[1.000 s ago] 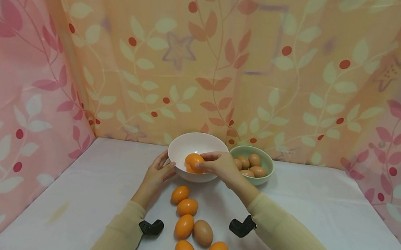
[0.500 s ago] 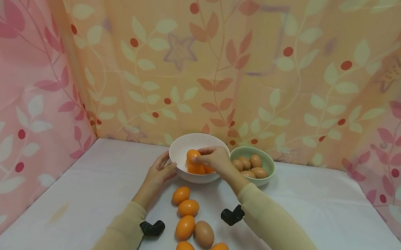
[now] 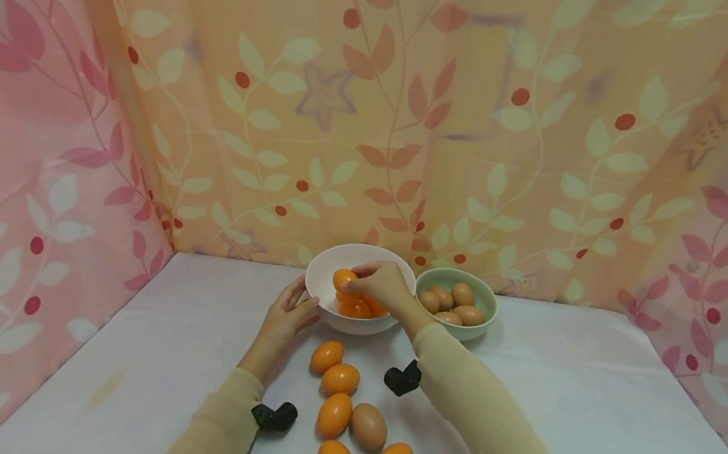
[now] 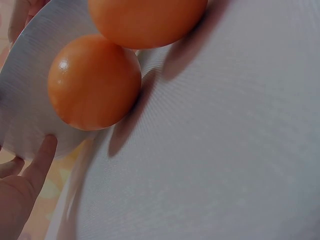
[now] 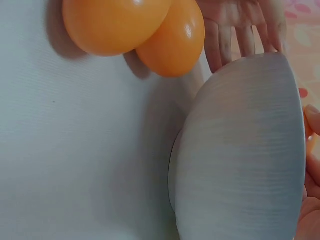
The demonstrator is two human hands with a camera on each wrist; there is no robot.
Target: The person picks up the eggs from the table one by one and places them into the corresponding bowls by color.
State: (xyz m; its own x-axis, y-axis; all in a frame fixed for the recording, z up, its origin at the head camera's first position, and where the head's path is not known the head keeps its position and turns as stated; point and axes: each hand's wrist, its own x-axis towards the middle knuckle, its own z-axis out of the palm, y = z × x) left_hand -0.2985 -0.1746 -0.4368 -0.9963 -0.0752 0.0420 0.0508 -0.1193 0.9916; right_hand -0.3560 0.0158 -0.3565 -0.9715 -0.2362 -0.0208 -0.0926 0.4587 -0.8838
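Observation:
In the head view a white bowl point(image 3: 330, 264) stands near the back of the table. My right hand point(image 3: 384, 285) reaches over it from the right and pinches an orange egg point(image 3: 343, 280) between thumb and fingers. Other orange eggs point(image 3: 354, 308) lie below it in the bowl. On the bowl's left side my left hand point(image 3: 284, 318) rests with spread fingers against the outer wall, the thumb near the rim. The left wrist view shows a finger point(image 4: 42, 160) of it touching the bowl's outside. In the right wrist view the bowl wall point(image 5: 240, 145) hides most of the right hand.
A pale green bowl point(image 3: 487, 320) with several brown eggs stands against the white bowl's right side. Several orange eggs point(image 3: 340, 380) and one brown egg point(image 3: 369, 426) lie on the white table in front. A patterned cloth point(image 3: 376, 110) hangs along the back edge.
My right hand has shifted left within the white bowl and slightly up, taking the pinched orange egg with it; more eggs below now show. My left hand has stayed at the bowl.

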